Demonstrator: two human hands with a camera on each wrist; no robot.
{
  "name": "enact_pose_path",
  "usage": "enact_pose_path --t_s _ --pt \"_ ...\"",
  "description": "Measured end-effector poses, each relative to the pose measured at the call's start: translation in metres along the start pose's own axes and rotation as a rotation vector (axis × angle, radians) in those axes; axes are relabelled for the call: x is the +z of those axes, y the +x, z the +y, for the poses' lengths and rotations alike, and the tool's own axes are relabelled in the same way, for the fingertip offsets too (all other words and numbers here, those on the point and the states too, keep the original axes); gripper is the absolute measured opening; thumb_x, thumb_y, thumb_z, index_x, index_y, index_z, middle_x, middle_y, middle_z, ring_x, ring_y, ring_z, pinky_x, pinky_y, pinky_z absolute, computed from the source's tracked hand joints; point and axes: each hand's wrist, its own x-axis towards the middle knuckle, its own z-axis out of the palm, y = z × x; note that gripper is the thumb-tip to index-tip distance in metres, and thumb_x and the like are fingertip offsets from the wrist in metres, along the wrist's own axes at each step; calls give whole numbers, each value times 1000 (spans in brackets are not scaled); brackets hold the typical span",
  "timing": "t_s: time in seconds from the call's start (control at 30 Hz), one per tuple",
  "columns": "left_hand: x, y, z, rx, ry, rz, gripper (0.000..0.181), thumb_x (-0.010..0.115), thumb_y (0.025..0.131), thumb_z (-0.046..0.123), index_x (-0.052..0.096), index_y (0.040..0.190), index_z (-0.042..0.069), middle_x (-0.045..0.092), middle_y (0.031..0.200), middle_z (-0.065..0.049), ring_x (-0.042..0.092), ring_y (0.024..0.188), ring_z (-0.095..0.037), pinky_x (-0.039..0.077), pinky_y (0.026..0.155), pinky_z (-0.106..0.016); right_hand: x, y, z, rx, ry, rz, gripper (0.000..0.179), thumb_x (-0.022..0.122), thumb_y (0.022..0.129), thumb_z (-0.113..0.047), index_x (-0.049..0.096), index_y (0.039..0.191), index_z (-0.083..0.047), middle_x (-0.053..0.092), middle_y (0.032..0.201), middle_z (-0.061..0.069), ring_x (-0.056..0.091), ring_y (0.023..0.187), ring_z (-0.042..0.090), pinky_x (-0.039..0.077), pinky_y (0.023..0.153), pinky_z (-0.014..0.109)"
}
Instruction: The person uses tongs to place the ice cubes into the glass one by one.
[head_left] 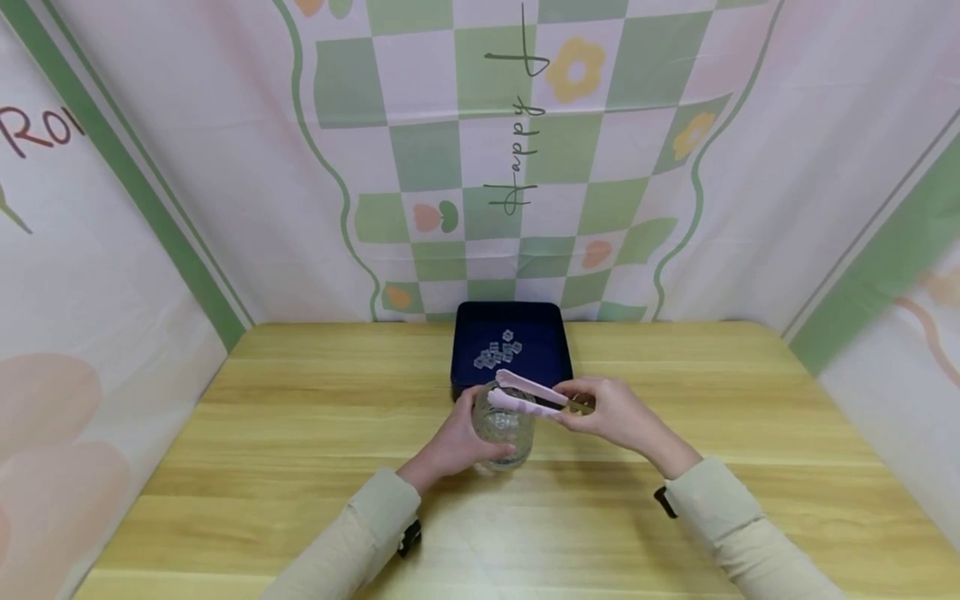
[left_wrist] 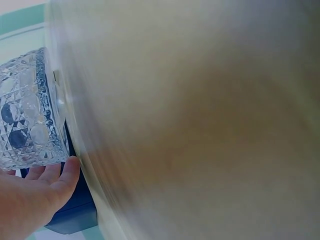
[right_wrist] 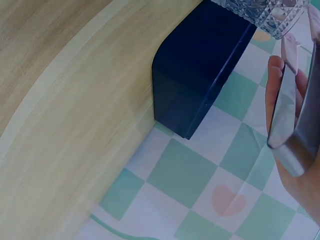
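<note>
My left hand [head_left: 459, 440] grips a cut-glass jar [head_left: 506, 450] by its side, fingers and thumb curled around it. In the left wrist view the faceted pattern of the jar [left_wrist: 25, 112] shows above the fingers. My right hand [head_left: 611, 414] holds pink-tipped metal tongs [head_left: 528, 387] across the jar's mouth. The two tong arms stand apart at their tips; whether anything lies between them I cannot tell. Behind the jar, several small clear ice-cube-like pieces [head_left: 495, 354] lie in a dark blue tray [head_left: 551, 329].
A wooden table [head_left: 300, 417] carries everything. The tray stands against its back edge, close to a green-and-white checkered cloth backdrop [head_left: 495, 167]. Printed cloth hangs [head_left: 97, 333] also enclose the left and right sides.
</note>
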Motion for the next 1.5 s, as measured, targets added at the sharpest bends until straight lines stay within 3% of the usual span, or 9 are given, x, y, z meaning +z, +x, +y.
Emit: enact_pose_path --t_s 0.23,0.33,0.6,0.77,0.9,1.23,1.5 --pt "0 0 -1 -10 12 -16 99 83 72 31 22 147 6 39 144 -16 46 126 -31 40 105 -50 1 4 -2 18 18 82 34 71 85 -20 68 114 -1 70 108 15 66 96 26 55 80 40" --pt "0 1 -1 -28 31 -22 100 83 73 34 21 148 8 38 145 -14 44 129 -31 40 105 -51 -2 10 -4 36 17 134 34 71 85 -16 67 113 1 70 106 19 66 94 29 55 78 42" --pt "0 1 -2 -31 39 -16 102 83 71 36 22 148 9 37 146 -14 42 131 -31 39 106 -53 -11 37 -7 128 -171 230 37 68 86 -18 66 114 5 69 103 24 65 88 35 52 76 47" --pt "0 0 -1 -40 35 -16 102 83 72 35 21 148 9 37 146 -14 42 131 -32 39 106 -53 -11 53 -6 145 -342 232 29 68 84 -17 70 103 5 68 85 21 58 66 27 49 63 44" --pt "0 -1 0 -45 35 -17 101 83 72 34 21 148 9 37 146 -14 42 131 -32 38 107 -53 -8 62 -4 155 -418 234 23 69 83 -17 72 94 3 67 81 19 62 68 31 51 64 46" --pt "0 1 -2 -29 41 -13 101 83 71 34 22 148 8 37 145 -15 44 129 -32 40 105 -52 1 79 -3 231 -488 163 17 71 82 -16 66 76 -1 67 83 19 65 76 37 53 68 50" --pt "0 2 -3 -24 37 -16 102 83 72 35 21 148 7 36 146 -16 43 130 -32 39 106 -52 9 83 1 227 -498 147 16 72 81 -12 67 76 2 69 80 21 66 75 38 53 66 49"
